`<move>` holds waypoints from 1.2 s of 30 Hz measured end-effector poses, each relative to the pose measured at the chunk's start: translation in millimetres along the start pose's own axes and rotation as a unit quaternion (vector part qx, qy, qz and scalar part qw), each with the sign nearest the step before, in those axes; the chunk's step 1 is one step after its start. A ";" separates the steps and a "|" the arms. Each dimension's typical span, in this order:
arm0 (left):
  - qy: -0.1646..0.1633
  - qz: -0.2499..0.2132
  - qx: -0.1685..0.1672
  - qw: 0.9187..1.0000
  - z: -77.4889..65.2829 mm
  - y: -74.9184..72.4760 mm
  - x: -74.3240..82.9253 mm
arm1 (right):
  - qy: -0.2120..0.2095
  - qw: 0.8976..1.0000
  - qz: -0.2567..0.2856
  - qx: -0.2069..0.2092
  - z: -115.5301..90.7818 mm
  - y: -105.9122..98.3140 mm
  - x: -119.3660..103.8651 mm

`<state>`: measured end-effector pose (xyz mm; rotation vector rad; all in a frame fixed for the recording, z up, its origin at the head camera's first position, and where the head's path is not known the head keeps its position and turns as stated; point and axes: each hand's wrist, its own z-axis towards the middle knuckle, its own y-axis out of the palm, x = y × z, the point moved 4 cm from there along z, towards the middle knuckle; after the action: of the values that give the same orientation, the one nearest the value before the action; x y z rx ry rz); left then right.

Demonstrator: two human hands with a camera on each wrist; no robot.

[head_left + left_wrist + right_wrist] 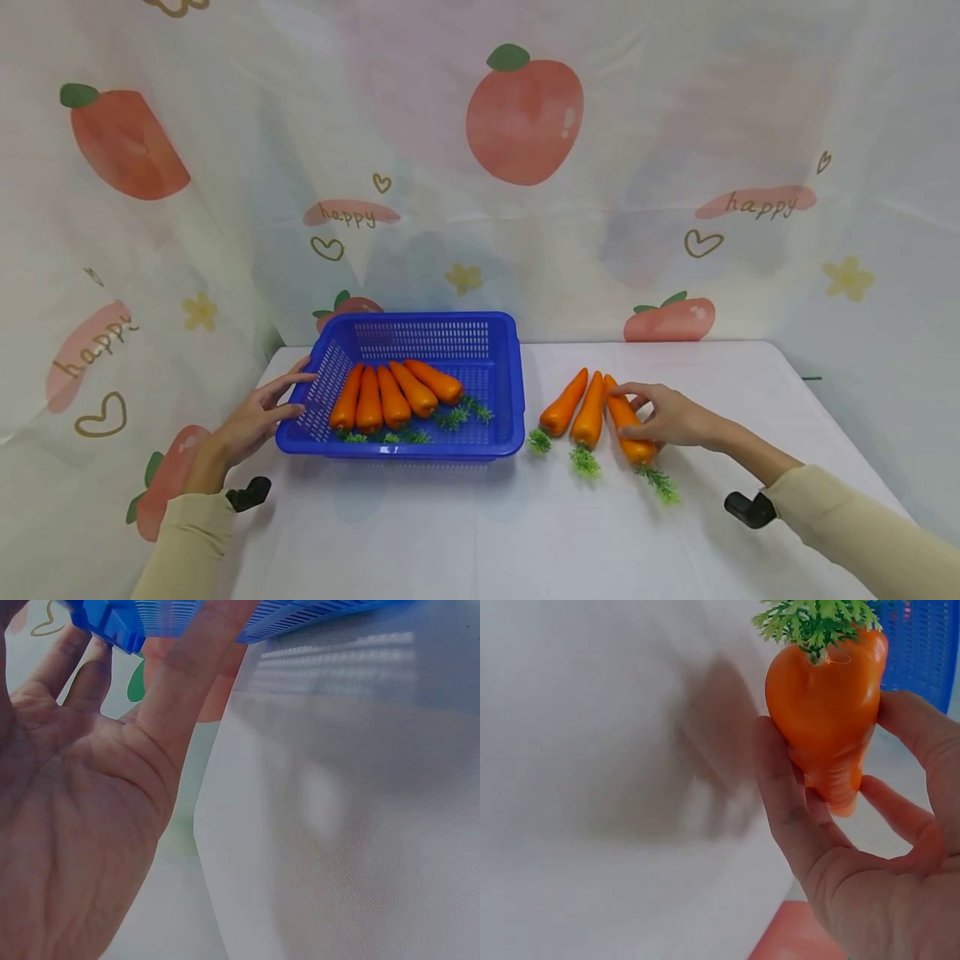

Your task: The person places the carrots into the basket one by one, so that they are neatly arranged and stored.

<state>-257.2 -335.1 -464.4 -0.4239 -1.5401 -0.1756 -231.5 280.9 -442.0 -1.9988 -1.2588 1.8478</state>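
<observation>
My right hand (669, 417) pinches a carrot (637, 450) with a green leafy top between thumb and fingers, to the right of the basket. In the right wrist view the carrot (821, 712) shows its thick end and leaves toward the camera. Two more carrots lie just left of it, a near one (588, 421) and a farther one (561, 412). My left hand (251, 425) is at the left side of a blue plastic basket (450, 450), its fingers extended against the wall. Several carrots (393, 400) lie side by side in the basket, tips toward the back.
A white cloth covers the table (465, 533). Behind and to the left hangs a curtain (420, 108) printed with fruit, hearts and flowers. Black wrist mounts, one on the left (249, 494) and one on the right (750, 509), stick out by the sleeves.
</observation>
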 end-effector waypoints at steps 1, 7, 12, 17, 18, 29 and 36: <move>0.000 -0.001 -0.001 1.000 0.1 -0.1 -0.5 | -0.003 1.000 -0.001 -0.003 -0.5 -2.3 -2.1; -0.001 -0.006 -0.005 1.000 0.2 -0.8 -3.0 | -0.014 1.000 -0.014 -0.007 -5.0 -19.4 -18.4; -0.003 -0.012 -0.006 1.000 -0.2 -1.1 -3.6 | -0.027 0.999 -0.023 0.002 -10.5 -39.2 -31.4; 0.000 -0.013 -0.008 1.000 -0.2 0.0 -3.1 | -0.047 0.998 -0.039 0.022 -16.8 -57.7 -42.6; 0.000 -0.012 -0.009 1.000 -0.2 0.4 -3.1 | -0.051 0.998 -0.039 0.026 -18.2 -60.7 -44.4; -0.001 -0.006 -0.004 1.000 -0.4 -0.6 -4.1 | -0.058 0.996 -0.057 0.041 -24.9 -77.8 -50.3; -0.002 -0.001 0.001 1.000 0.5 -0.8 -2.5 | -0.070 0.996 -0.049 0.039 -22.5 -76.6 -53.2</move>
<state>-258.1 -335.9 -466.8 -0.4217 -1.5445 -0.1747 -242.1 305.0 -349.8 -1.7624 -1.2756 1.9863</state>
